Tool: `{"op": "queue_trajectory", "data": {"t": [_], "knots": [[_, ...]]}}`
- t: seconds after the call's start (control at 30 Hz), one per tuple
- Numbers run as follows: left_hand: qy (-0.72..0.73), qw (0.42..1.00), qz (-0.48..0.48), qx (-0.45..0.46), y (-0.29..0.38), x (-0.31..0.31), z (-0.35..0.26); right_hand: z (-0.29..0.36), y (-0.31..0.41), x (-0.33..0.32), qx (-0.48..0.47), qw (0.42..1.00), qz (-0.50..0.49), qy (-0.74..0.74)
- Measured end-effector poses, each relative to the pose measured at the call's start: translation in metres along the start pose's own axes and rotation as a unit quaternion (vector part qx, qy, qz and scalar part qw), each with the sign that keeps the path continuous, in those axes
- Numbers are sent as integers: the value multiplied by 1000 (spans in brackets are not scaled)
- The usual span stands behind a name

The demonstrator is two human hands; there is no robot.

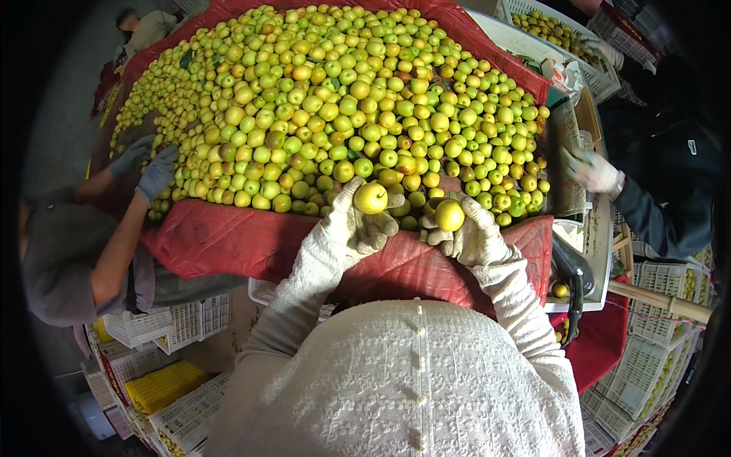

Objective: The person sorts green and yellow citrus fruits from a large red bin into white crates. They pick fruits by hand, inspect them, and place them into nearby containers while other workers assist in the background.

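Between the gloved fingers of my left hand (355, 225) is a round yellow fruit (371, 198) with a short dark stem showing. My right hand (469, 234), also gloved, grips another yellow fruit (450, 215) between thumb and fingers. Both hands are over the near edge of a sorting table lined with red woven sheeting (245, 237). Just beyond them spreads a large heap of green and yellow fruits (320, 108), which look like jujubes. Some fruits have brown or reddish patches, and a few leaves lie among them.
At the left, a co-worker's gloved hands (155, 171) touch the heap. Another co-worker's gloved hand (594, 170) is at the right, by a white tray (599, 274). A further gloved hand (602, 50) reaches over a fruit-filled crate (557, 34). Stacked white crates (645, 365) and a wooden pole (662, 300) stand right.
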State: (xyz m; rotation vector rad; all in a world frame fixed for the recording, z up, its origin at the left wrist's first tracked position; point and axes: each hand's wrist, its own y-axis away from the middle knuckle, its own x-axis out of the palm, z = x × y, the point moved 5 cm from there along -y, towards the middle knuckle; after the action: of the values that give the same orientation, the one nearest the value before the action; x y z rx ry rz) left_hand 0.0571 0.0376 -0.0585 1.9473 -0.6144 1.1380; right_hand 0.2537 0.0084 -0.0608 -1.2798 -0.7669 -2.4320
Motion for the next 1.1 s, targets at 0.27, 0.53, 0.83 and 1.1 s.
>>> {"op": "queue_trajectory", "data": {"t": [0.27, 0.53, 0.83, 1.1], "knots": [[24, 997, -20, 66, 32, 6, 20, -34, 1, 10, 42, 995, -17, -87], [-321, 910, -32, 259, 50, 10, 14, -53, 2, 22, 69, 997, 10, 24], [-378, 862, -23, 338, 49, 18, 21, -46, 0, 41, 105, 991, 20, 82], [-474, 784, -132, 377, 86, 11, 14, -62, -17, 35, 151, 986, 64, -21]]}}
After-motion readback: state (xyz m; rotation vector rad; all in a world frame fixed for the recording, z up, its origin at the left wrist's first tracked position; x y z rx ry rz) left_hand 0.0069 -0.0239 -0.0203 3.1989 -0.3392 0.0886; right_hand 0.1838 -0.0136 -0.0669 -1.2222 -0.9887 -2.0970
